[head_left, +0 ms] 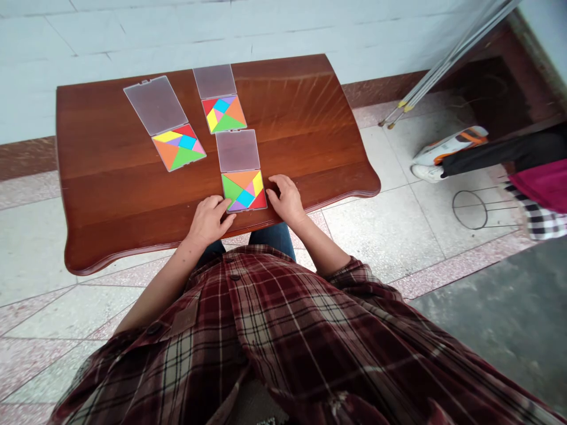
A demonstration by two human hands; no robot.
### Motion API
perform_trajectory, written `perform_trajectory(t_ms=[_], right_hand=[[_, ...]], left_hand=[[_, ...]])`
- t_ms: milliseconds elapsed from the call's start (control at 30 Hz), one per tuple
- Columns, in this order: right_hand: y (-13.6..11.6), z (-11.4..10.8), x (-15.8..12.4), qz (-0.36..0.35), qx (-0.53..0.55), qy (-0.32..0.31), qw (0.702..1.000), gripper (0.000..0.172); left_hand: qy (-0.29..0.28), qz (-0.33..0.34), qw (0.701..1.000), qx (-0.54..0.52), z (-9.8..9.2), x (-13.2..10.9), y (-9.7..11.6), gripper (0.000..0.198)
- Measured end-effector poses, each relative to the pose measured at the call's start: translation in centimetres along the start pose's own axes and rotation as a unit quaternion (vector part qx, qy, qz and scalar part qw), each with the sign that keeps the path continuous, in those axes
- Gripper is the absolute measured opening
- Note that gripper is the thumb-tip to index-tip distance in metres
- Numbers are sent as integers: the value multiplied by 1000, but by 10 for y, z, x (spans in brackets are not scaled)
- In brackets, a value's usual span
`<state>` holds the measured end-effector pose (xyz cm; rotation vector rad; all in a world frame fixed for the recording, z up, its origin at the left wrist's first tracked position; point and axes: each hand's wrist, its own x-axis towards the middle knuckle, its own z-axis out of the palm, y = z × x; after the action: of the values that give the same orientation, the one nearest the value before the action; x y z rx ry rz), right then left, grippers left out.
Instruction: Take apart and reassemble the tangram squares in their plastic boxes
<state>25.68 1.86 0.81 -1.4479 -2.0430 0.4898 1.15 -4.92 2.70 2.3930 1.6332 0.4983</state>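
Observation:
In front of me on the wooden table lies a tangram set (244, 190) in a flat plastic case, its colored pieces filling the square tray. The case's clear lid (238, 151) is folded open away from me. My left hand (209, 219) rests at the tray's lower left corner, fingers apart, with the thumb and index finger near the edge. On the other side, my right hand (286, 199) lies beside the tray's right edge, fingers loosely curved and apart. Neither hand holds anything.
Two more open tangram cases lie farther off, a left one (179, 147) and a back one (224, 114). The table (305, 130) stands against a white wall. Crutches (425, 82) lean at the right, where a seated person's leg (478, 158) and a wire stool frame (470, 209) show.

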Motion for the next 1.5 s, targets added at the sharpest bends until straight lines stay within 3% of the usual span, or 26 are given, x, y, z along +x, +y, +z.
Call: perform_trajectory(t_ms=[233,767,1267,1500], right_hand=[[-2,6,7,-6,-9,-10,1000,30],[0,12,1,-14,-20,38,999,30],[-3,9,1,1,-55,-7,998,31],[-1,11,1,-6,-14,31,999,29]], left_hand=[[2,2,1000,11,0,0,1,36],[0,0,1000,10,-1,1,2,36],[5,0,1000,9,1,0,0,34],[3,-2,1000,6,1,0,0,34]])
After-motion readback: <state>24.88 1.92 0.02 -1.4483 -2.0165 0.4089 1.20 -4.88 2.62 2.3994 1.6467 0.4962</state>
